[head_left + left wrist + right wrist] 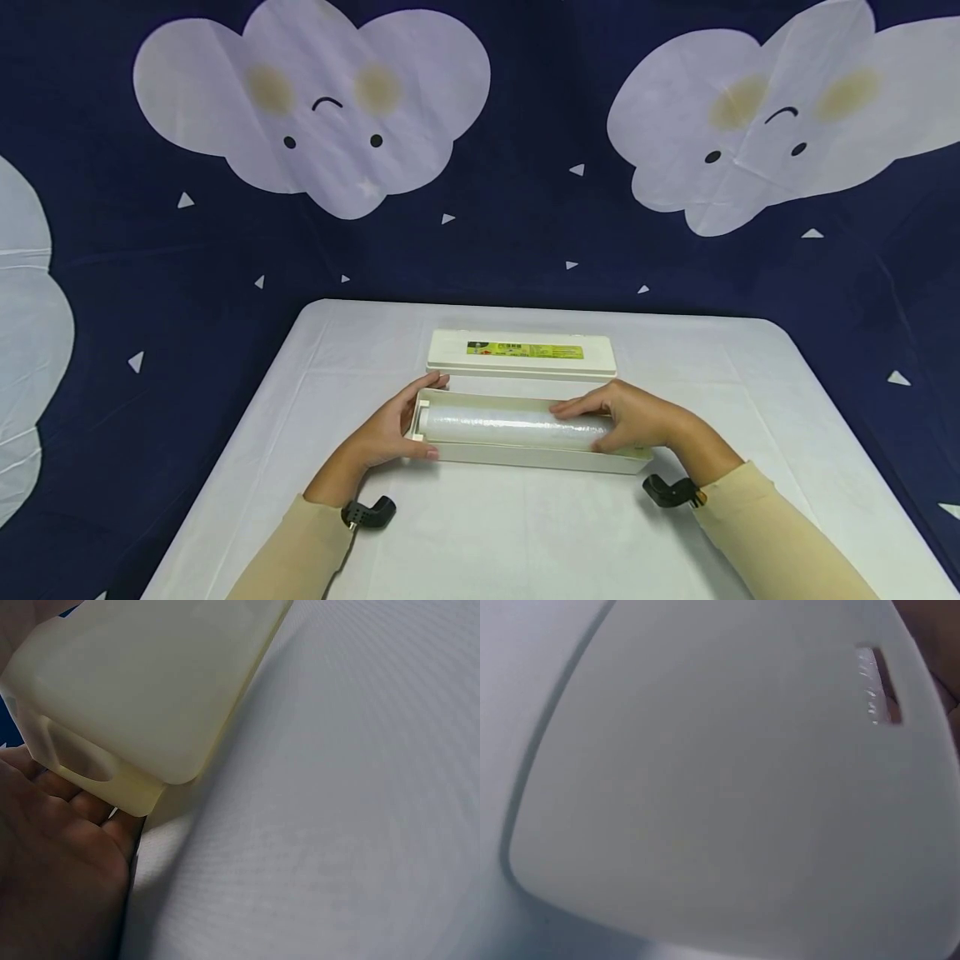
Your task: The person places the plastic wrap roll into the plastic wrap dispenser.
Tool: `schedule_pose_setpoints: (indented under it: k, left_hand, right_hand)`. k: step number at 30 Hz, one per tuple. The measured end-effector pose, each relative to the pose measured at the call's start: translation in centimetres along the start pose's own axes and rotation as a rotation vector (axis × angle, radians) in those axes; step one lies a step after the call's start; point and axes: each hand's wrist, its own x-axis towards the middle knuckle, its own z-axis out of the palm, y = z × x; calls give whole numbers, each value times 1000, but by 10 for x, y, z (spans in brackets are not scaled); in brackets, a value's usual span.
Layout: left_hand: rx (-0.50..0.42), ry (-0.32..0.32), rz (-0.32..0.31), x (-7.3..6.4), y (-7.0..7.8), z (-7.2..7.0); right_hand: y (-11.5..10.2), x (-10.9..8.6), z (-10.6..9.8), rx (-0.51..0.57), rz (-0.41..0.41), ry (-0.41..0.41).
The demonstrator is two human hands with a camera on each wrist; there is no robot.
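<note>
At left, we see the left hand spanning and gripping the end of the lidless box. Centrally, the film roll lies inside it, with the labelled lid apart behind. At right, the right hand's fingers and thumb hold the roll. We judge the step to be seating or lifting the roll; the next move calls for a steadied box.

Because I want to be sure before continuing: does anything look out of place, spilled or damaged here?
Around the box, roll and lid, I see nothing spilled or damaged. Only the backdrop looks odd: its cloud faces appear upside down, mouths above eyes.
</note>
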Motion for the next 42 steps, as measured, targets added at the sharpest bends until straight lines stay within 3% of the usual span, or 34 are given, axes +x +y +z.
schedule_pose_setpoints:
  k: [10,20,25,30,42]
  left_hand:
    - [4,1,1,0,-1,-1]
    - [1,-4,2,-1,1,-2]
    - [14,3,1,-1,0,-1]
    - [20,7,-3,0,0,0]
    - [17,10,-1,-1,1,0]
  right_hand:
    - [-1,-3,-2,19,13,41]
    - [1,-15,-10,146,-125,103]
    - [4,-24,-14,187,-173,195]
    - [7,-35,-16,187,-154,299]
    - [29,-60,-1,232,-149,439]
